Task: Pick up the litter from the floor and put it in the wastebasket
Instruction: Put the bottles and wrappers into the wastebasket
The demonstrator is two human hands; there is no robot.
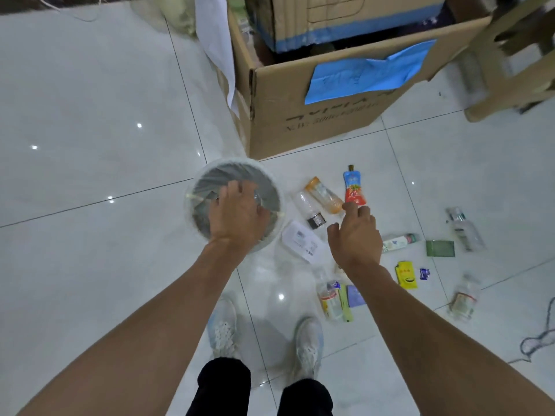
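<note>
We're looking straight down at the white tiled floor [90, 100], and the left hand [237, 216] hangs right over the round wastebasket [277, 187]. Its fingers are curled round a clear plastic piece [260, 202] (too blurred and see-through for us to name it better), held above the basket's grey inside.

Over to the right hand [356, 235]: fingers loose and spread, nothing in it, its fingertips [348, 206] just beside the lower edge of the red and blue spout pouch [354, 187]. We cannot tell whether they touch it.

The rest of the litter lies on the floor to the right of the basket. An orange-capped bottle [324, 195] and a dark-capped clear bottle [309, 209] lie side by side, and a white flat packet [301, 243] sits just below them, near the basket's rim. Further right we see a white and green bottle [399, 242], a green packet [440, 248], a yellow sachet [406, 274], a small blue wrapper [424, 273] and two clear bottles [464, 228], well apart. Under the right forearm lie a labelled bottle [330, 298] and a purple packet [356, 295].

Behind the basket stands an open cardboard box [315, 121] with a blue sheet [366, 76] on its side. Two white shoes [223, 325] are planted below.
</note>
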